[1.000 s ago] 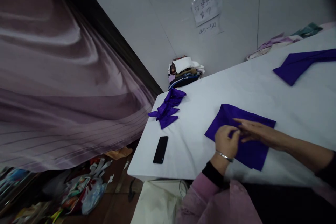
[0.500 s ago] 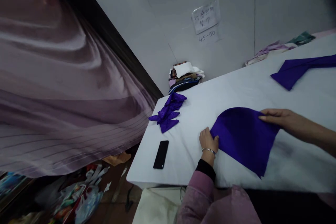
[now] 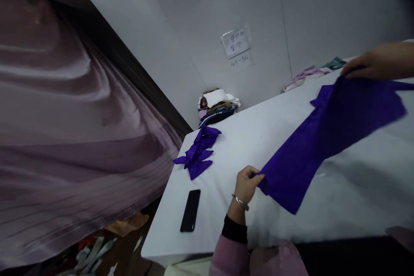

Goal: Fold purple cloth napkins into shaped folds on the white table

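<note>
A purple cloth is stretched between my two hands over the white table. Its left corner is pinched in the fingers of my left hand, low above the tabletop. My right hand holds the upper edge, raised at the far right, and the rest of the cloth drapes down from it. Behind it another purple cloth lies partly covered from view. Left of my left hand rest a crumpled bunch of purple cloth and a black phone.
The white table has its left edge beside a hanging pinkish curtain. Folded clothes are stacked by the wall, with more fabrics along the back edge. A handwritten paper sign is on the wall. Bags and clutter lie on the floor.
My right hand has lifted and moved away up and right, pulling the purple cloth out long. My left hand still grips its corner. The camera view has shifted.
</note>
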A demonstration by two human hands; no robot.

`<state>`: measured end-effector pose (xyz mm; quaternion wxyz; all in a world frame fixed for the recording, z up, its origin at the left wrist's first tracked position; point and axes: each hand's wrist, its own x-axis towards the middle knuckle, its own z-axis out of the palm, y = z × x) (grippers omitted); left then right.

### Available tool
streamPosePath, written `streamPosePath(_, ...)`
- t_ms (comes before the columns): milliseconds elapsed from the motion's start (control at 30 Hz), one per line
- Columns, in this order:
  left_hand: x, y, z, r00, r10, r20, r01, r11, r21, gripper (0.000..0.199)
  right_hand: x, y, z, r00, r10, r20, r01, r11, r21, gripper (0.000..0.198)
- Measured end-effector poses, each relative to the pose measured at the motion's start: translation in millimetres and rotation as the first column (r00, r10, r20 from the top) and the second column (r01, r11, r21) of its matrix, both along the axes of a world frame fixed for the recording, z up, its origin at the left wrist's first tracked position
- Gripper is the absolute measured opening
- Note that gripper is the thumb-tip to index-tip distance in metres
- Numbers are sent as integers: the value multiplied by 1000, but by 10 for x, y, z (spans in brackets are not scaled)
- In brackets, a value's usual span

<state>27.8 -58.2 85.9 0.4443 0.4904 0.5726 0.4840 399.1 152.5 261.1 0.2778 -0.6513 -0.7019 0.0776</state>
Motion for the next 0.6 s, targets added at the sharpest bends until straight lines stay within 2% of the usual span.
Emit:
streamPosePath(67,304,-39,40,992,-96,80,96,995,4,28,-137,41,238,950,125,287,-135,991,14,76)
streamPosePath(100,489,-42,30,981,-149,126,150,989,-2,30,-264,33,359,905,170,390,-228,968,107,77)
streamPosePath(133,687,-32,1,963,-205,178,211,977,-18,32,-432,8,472,862,220,457,-359,901,243,76)
streamPosePath(200,1092,24,-104,927,-277,254,290,957,-13,34,-889,-72,646,785,320,531,-582,676,452,76)
streamPosePath(267,1447,109,-254,925,-267,271,289,956,-43,32,-1453,-161,700,721,456,521,-693,475,542,79)
streamPosePath(300,1583,150,-338,927,-255,275,286,955,-79,30,-1742,-200,670,685,533,497,-722,406,560,80)
streamPosePath(333,1682,182,-425,925,-260,276,303,945,-124,29,-2014,-236,601,606,613,507,-778,321,541,77)
streamPosePath(400,1752,197,-586,913,-327,245,384,891,-242,33,-2443,-302,367,442,748,495,-853,181,489,40)
streamPosePath(433,1720,175,-652,899,-368,237,429,851,-303,35,-2574,-335,213,374,795,478,-879,139,456,31)
streamPosePath(500,1537,78,-740,873,-415,257,487,780,-394,36,-2637,-401,-132,278,878,390,-907,106,407,42)
streamPosePath(567,1231,-57,-761,883,-372,286,465,777,-425,30,-2448,-463,-502,220,941,258,-940,133,315,42)
streamPosePath(600,1047,-125,-750,908,-325,264,412,804,-428,27,-2278,-492,-694,230,957,175,-954,186,236,39)
